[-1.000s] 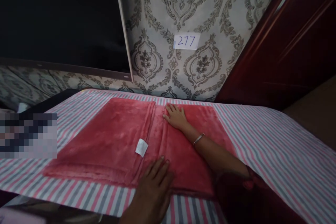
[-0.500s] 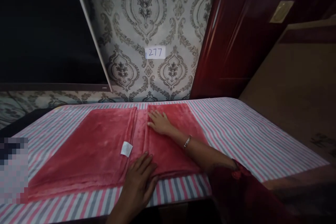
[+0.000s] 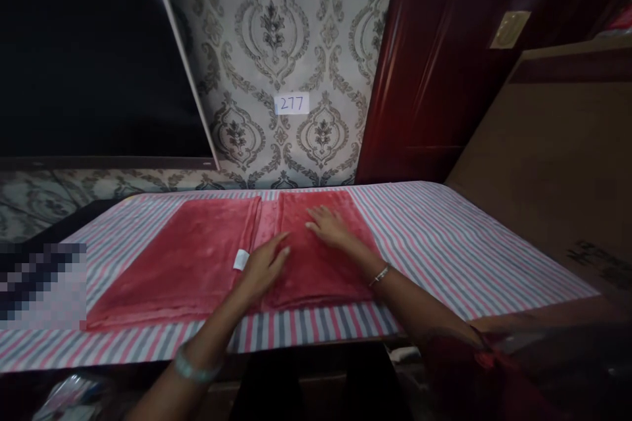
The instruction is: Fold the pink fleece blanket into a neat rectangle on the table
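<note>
A red plush blanket [image 3: 192, 256] lies with its two sides folded inward, leaving a narrow lighter strip between the folded edges. On its right part rests my right hand [image 3: 330, 227], palm down with the fingers spread. My left hand [image 3: 261, 268] is over the strip near the inner edge of the right part, thumb apart from the fingers, gripping nothing. Just left of it, a white tag [image 3: 241, 260] sticks out from the left part's inner edge.
A striped cloth [image 3: 419, 243] covers the table under the blanket. Behind are a dark screen [image 3: 93, 66], a patterned wall with a paper marked 277 [image 3: 291, 103], and a dark red door [image 3: 419, 79]. A cardboard box [image 3: 557, 145] stands at the right.
My left hand has moved away from me, up from the blanket's near edge toward its middle. My right hand has slid right, off the inner fold. The view has shifted slightly.
</note>
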Demonstrator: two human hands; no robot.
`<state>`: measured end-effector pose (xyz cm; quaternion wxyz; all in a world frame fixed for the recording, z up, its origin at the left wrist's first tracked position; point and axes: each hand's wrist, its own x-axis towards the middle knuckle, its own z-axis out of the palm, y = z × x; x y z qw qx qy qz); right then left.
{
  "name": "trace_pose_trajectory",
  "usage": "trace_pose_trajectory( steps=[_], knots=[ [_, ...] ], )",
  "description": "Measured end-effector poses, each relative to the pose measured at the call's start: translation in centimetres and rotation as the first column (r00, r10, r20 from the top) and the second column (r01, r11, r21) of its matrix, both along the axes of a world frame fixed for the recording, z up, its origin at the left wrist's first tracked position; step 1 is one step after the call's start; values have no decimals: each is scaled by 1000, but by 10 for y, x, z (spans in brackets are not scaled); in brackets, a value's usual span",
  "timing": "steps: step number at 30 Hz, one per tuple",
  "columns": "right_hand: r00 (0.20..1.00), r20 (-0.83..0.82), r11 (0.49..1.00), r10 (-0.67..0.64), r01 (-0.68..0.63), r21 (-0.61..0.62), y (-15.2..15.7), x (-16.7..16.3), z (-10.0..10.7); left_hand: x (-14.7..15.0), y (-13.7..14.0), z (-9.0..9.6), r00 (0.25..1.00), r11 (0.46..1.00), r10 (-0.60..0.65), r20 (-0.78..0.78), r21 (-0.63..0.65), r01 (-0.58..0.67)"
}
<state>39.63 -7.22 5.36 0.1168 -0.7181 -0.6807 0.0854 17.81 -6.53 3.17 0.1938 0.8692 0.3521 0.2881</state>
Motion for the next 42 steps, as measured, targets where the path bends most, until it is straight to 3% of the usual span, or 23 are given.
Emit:
trace_pose_trajectory(
  steps=[4, 7, 11, 13, 15, 18, 23, 26, 30, 33, 38, 42],
  knots=[
    [991, 86, 995, -101, 101, 5, -18, 10, -12, 67, 49, 26, 965, 996, 85, -247, -20, -93],
    [980, 142, 991, -137, 136, 20, -24, 7, -31, 93, 71, 16, 895, 975, 209, -395, 11, -223],
    [973, 176, 989, -149, 143, 46, -28, 2, -50, 91, 77, -19, 838, 959, 282, -467, 120, -256],
    [974, 172, 989, -145, 140, 42, -29, 3, -51, 86, 76, -28, 833, 957, 291, -470, 144, -253],
    [981, 149, 992, -122, 121, 17, -26, 9, -44, 86, 76, -26, 827, 960, 279, -488, 122, -251],
    [992, 68, 994, -106, 107, -7, -11, 26, -25, 93, 81, -7, 824, 960, 271, -497, 80, -267],
    [946, 24, 944, -323, 320, 78, 30, 60, -3, 115, 106, 20, 830, 939, 342, -441, 135, -316],
    [910, 17, 910, -414, 413, 43, 45, 72, -17, 121, 124, 11, 815, 948, 308, -492, 80, -309],
    [911, 29, 911, -411, 412, 1, 48, 79, -50, 119, 134, -16, 794, 931, 347, -499, 84, -354],
    [914, 39, 915, -403, 403, 18, 46, 81, -64, 117, 133, -25, 799, 930, 358, -482, 109, -351],
    [911, 48, 913, -409, 408, 32, 45, 81, -67, 116, 129, -23, 828, 939, 337, -449, 92, -332],
    [914, 57, 915, -401, 397, 69, 43, 79, -68, 103, 134, -6, 859, 955, 269, -436, 7, -296]
  ],
)
